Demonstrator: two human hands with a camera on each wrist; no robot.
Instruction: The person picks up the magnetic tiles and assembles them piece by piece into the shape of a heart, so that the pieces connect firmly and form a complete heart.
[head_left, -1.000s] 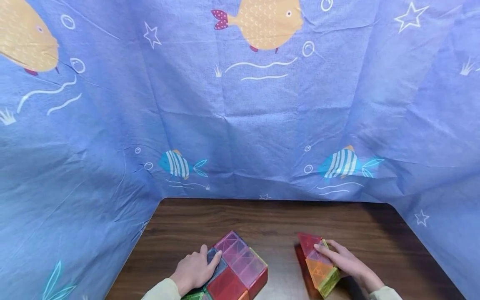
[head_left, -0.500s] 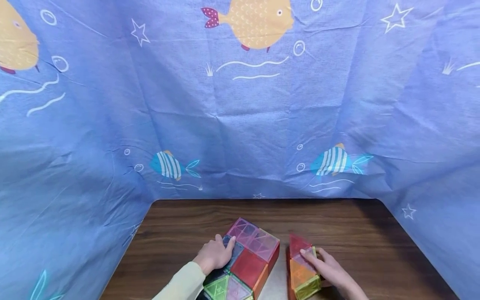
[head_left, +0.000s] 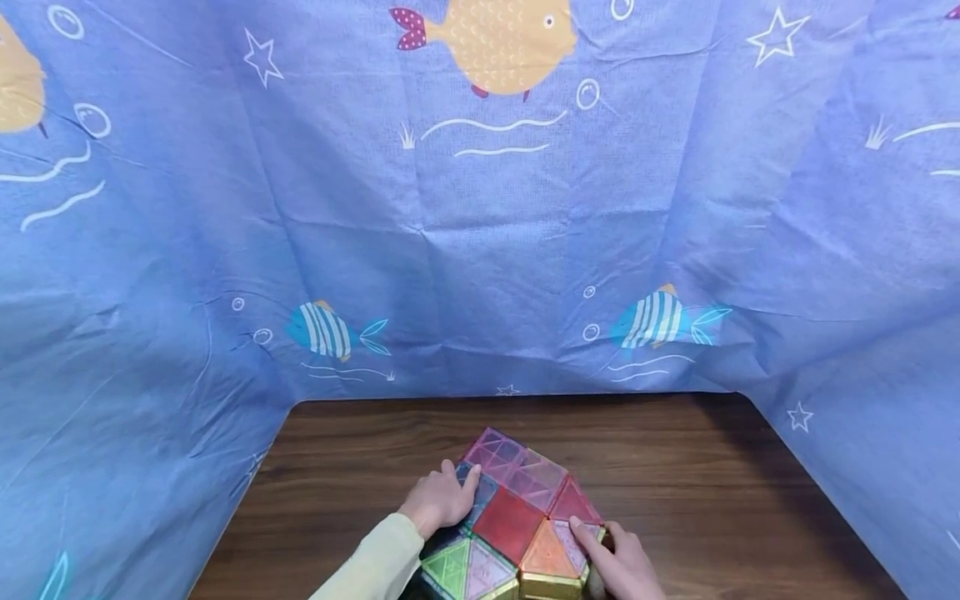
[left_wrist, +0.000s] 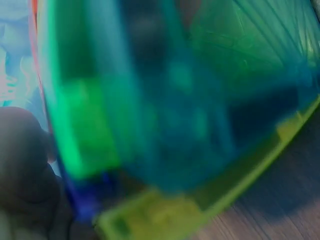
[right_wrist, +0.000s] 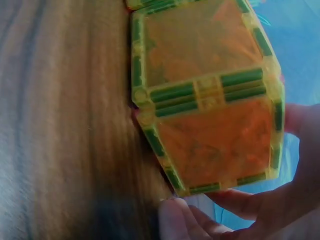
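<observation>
A larger structure of translucent magnetic tiles (head_left: 512, 523), with pink, red, blue, green and lilac pieces on top, lies at the lower middle of the head view. My left hand (head_left: 442, 502) grips its left side, thumb on the blue top. Up close, its green and teal walls (left_wrist: 180, 135) look blurred in the left wrist view. Against its right side sits a smaller magnetic tile section (head_left: 551, 552) with red, orange and lilac triangles. My right hand (head_left: 622, 562) holds that section, thumb on top and fingers round the far right edge. Yellow-framed walls (right_wrist: 215, 145) show in the right wrist view.
Both structures stand on a dark wood-grain table (head_left: 375, 433) with rounded back corners. A blue fish-print cloth (head_left: 480, 250) hangs behind the table and along both sides.
The smaller section has moved left with my right hand and now meets the larger structure, closing the gap. My left hand and the larger structure have shifted slightly right in view.
</observation>
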